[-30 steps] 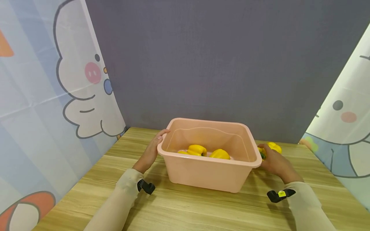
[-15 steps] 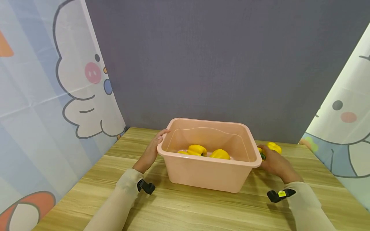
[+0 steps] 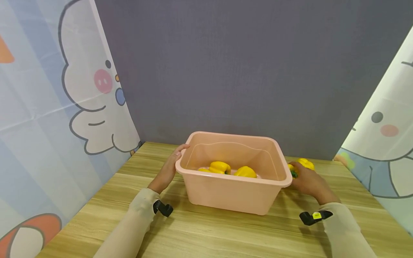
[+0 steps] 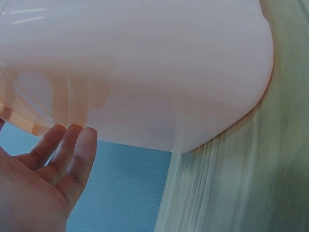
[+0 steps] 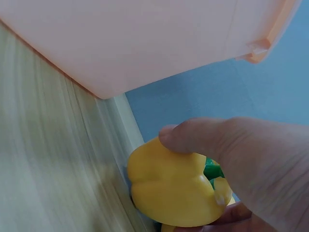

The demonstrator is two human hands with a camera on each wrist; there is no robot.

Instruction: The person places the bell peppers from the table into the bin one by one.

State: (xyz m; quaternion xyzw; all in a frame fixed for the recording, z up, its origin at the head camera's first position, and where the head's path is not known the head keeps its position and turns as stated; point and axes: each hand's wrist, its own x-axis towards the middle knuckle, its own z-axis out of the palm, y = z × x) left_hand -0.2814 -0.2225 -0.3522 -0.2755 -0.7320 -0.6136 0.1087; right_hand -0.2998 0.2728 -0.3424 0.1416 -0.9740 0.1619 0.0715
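A pink plastic tub stands on the table with several yellow bell peppers inside, among them one pepper in the middle. At its left end my left hand touches the rim; in the left wrist view, slightly bent fingers meet the outer wall. To the right of the tub my right hand holds a yellow bell pepper with a green stem, thumb on one side and fingers partly hidden on the other. Just behind that hand sits another yellow bell pepper.
The wooden table reaches back to a dark grey panel. Cloth hangings with cartoon prints close off the left and right sides. A black wrist camera is strapped to each forearm.
My right wrist has shifted very slightly to the right, with the pepper still held. The tub, its peppers and my left hand stay where they were.
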